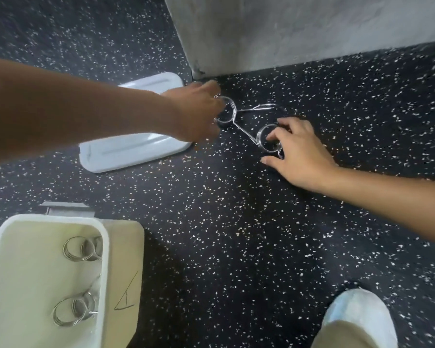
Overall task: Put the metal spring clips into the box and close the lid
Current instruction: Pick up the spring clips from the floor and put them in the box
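Steel: chrome wire spring clips, coiled ring + long handles. All head view, only cam.
Floor [236, 234]: black rubber w/ white flecks, everything sits on it.
Wall [299, 28]: grey concrete corner, top centre-right, base just behind the clips.
Left hand [194, 114]: reaches in from left edge, forearm across frame. Fingers curled around the coil of left clip [227, 110], thumb side at the ring. Holding it; can't tell if lifted off floor or resting.
Left clip handles: one straight wire runs down-right toward the other coil, a looped handle points right toward the wall base.
Right hand [301, 154]: comes in from right edge, palm down. Fingertips [273, 139] set on/inside the ring of right clip [268, 140], thumb low beside it. Grip narrow, closing on the coil; firm hold not certain.
Clip relation: the 2 coils near each other, the left clip's wire meets the right coil. Hooked or just touching: can't tell.
Lid [136, 149]: white plastic, rounded corners, flat on floor under/behind left forearm, mid part hidden by the arm. Off the box.
Box [103, 247]: white/cream tub, bottom-left, open top, well apart from the hands. Pencil-like triangle mark on its outer side.
Clips in box [82, 248]: coils at upper right inside, more [72, 310] lower down; count unclear, overlapping.
Metal bracket [65, 209]: grey, just behind box's far rim.
Shoe [357, 315]: white, bottom right, tan trouser leg below it.
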The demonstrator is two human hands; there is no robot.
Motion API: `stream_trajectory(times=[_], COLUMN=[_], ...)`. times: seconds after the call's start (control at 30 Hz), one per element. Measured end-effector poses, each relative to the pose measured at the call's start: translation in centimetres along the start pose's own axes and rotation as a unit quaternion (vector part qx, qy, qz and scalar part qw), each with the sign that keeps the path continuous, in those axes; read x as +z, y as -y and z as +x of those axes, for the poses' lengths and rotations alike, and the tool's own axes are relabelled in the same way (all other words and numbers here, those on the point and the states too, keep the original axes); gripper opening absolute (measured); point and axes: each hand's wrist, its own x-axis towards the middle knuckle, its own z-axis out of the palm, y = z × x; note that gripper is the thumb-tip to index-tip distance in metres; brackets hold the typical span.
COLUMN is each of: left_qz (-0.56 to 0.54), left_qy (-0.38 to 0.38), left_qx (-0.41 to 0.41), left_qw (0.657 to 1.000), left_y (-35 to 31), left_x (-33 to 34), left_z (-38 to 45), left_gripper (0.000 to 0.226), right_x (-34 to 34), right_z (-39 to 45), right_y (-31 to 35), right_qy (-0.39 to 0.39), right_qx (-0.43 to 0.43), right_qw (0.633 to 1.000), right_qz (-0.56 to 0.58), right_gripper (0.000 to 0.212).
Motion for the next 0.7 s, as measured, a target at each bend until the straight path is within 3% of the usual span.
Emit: stream_trajectory(times=[0.27, 0.47, 0.7], left_qz=[0.047, 0.072, 0.057], left_qy=[0.006, -0.053, -0.113], left_qx=[-0.073, -0.066, -0.046], left_qw=[0.996, 0.994, 0.991], left_y=[-0.3, 0.4, 0.6], left_x=[3.6, 4.3, 2.8], left_z=[4.1, 4.5, 3.3], left_gripper=[0.051, 0.031, 0.031], right_x=[1.1, 1.9, 1.6], right_z=[0.7, 0.6, 0.1], right_y=[-1.3, -1.8, -1.6], right_qy=[-0.05, -0.066, -0.042], right_qx=[-0.051, -0.115, -0.164], right_qw=[0.997, 0.988, 0.971], right_qz=[0.024, -0.076, -0.172], right_gripper=[0.011, 0.019, 0.021])
